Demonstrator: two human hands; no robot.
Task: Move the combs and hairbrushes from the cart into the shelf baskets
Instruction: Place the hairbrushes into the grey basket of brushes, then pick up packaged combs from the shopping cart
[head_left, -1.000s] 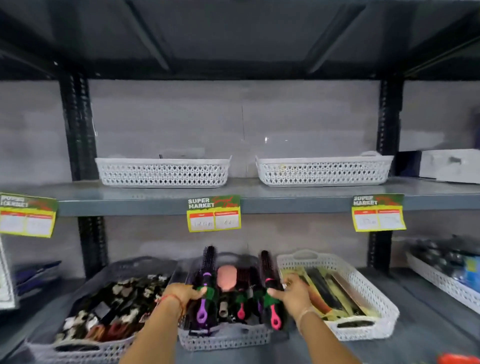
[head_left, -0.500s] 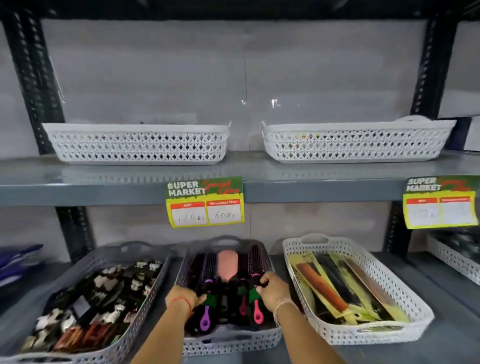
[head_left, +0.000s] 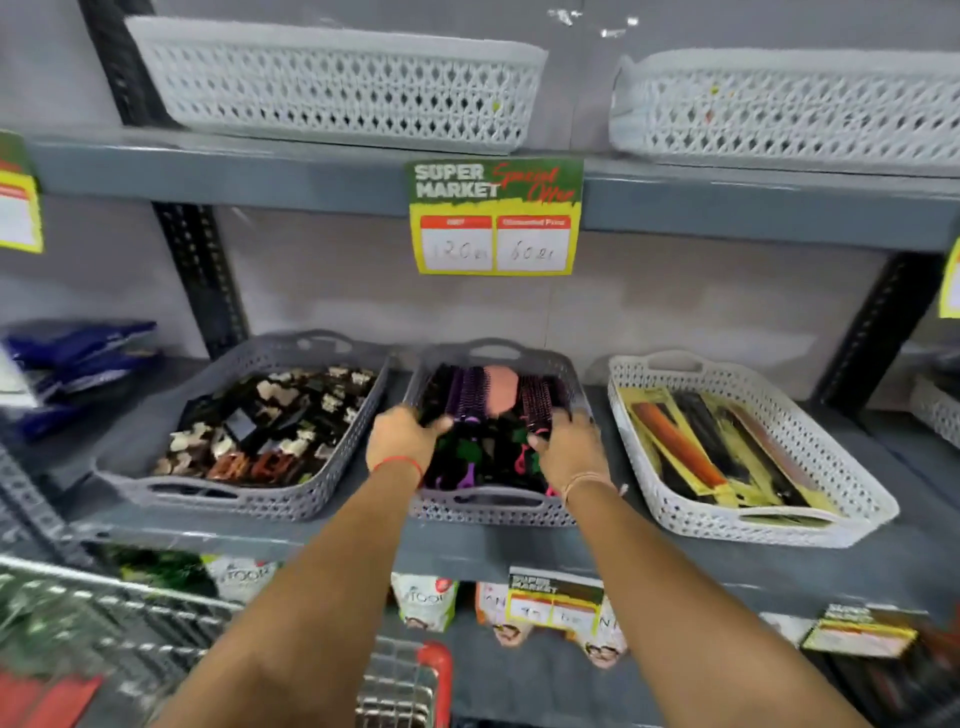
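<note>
Both my hands reach into the middle grey basket (head_left: 496, 506) on the lower shelf. It holds several round hairbrushes (head_left: 470, 387) with black, purple and pink bristles, plus a flat pink brush (head_left: 500, 389). My left hand (head_left: 402, 439) rests on the brushes at the basket's left side, fingers curled over them. My right hand (head_left: 566, 447) presses on the brushes at the right side, near a pink handle (head_left: 524, 457). The white basket (head_left: 841, 486) to the right holds combs (head_left: 675, 441) in yellow packaging.
A grey basket (head_left: 260, 506) of hair clips sits left of the middle one. Two white baskets (head_left: 337, 88) stand on the upper shelf. A price tag (head_left: 496, 215) hangs from that shelf edge. The wire cart (head_left: 395, 686) with red trim is below my arms.
The view has tilted down and closer, bringing the cart into sight. Both hands have pushed the brushes flatter and deeper into the middle basket.
</note>
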